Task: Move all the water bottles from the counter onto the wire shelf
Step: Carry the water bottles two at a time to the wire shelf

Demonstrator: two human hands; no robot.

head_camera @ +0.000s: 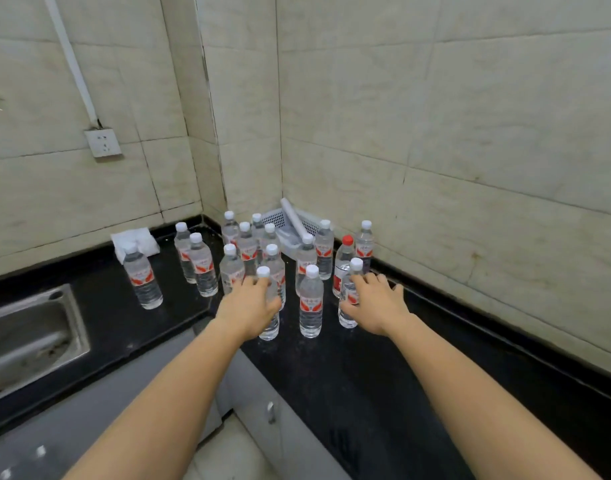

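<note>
The water bottles (pixel 247 245) stand upright on the black bench (pixel 331 375), caps up, bunched toward the tiled corner. Both my arms reach straight forward, palms down. My left hand (pixel 248 303) curls its fingers round the front bottle (pixel 269 329). My right hand (pixel 376 303) has its fingers spread and its thumb across the side bottle (pixel 346 318); I cannot tell whether it grips.

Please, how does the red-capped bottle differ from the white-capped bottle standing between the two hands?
The red-capped bottle has a red cap; the bottle between the hands has a white one. The red-capped bottle stands further back, partly hidden by another bottle; the bottle between the hands stands in front, in full view. Both are clear, upright and on the black counter.
</note>
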